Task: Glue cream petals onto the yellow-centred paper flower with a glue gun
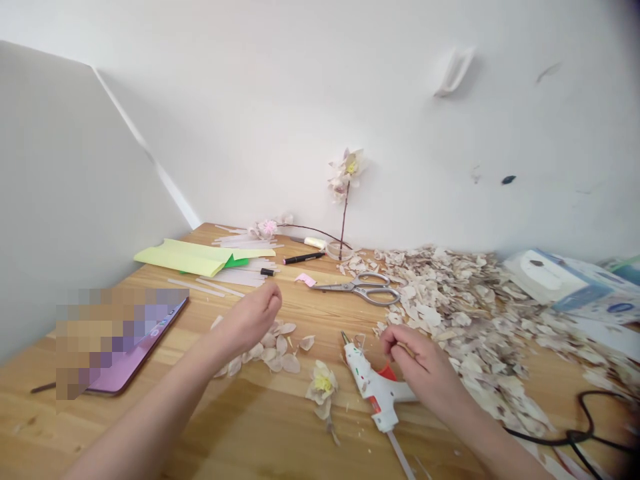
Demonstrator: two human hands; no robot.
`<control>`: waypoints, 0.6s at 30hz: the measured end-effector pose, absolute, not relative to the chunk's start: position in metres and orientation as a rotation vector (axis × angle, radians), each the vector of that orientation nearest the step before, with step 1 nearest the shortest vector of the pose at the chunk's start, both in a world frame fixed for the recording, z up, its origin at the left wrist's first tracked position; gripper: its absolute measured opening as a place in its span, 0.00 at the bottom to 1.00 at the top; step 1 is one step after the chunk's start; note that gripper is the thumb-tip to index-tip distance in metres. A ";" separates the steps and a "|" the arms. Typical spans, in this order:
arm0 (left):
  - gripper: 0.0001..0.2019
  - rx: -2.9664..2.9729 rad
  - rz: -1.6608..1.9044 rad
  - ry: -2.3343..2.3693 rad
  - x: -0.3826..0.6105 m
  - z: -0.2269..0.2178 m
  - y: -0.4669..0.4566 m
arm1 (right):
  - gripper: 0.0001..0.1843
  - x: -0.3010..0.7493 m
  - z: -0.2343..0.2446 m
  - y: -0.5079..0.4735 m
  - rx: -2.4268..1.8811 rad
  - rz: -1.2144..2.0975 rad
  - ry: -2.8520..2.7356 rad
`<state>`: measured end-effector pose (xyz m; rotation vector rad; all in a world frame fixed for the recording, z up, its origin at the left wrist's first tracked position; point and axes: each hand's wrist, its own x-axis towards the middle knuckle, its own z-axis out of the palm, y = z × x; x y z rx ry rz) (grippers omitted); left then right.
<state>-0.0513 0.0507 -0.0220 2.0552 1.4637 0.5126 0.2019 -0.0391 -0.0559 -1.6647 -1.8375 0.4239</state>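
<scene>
My left hand (263, 312) is closed in a fist above a loose group of dried pale petals (280, 357); whatever it may hold is hidden. With fingers curled inward, my right hand (417, 360) hovers beside a white hot glue gun (370, 383) with a red trigger. I cannot make out what, if anything, is between its fingers. The glue gun lies on the wooden table, nozzle pointing away, a glue stick (401, 455) protruding from its back. Between my forearms lies a flower of pale petals with a yellow centre (323, 385).
Scissors (363, 287) lie behind the glue gun. A large petal heap (460, 300) covers the right side, near a tissue box (575, 283) and black cable (580, 437). Yellow-green paper (185, 257), a black pen (303, 259) and a tablet-like device (135, 360) are left. A stemmed flower (347, 173) stands against the wall.
</scene>
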 end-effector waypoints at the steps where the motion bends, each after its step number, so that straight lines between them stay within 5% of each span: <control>1: 0.08 2.058 0.518 1.493 -0.055 -0.020 0.053 | 0.10 0.202 -0.055 -0.039 -1.654 0.417 -1.830; 10: 0.02 2.079 0.500 1.567 -0.074 -0.022 0.067 | 0.07 0.204 -0.054 -0.037 -1.620 0.319 -1.878; 18: 0.09 2.011 0.418 1.543 -0.066 -0.049 0.070 | 0.08 0.209 -0.060 -0.033 -1.652 0.331 -1.900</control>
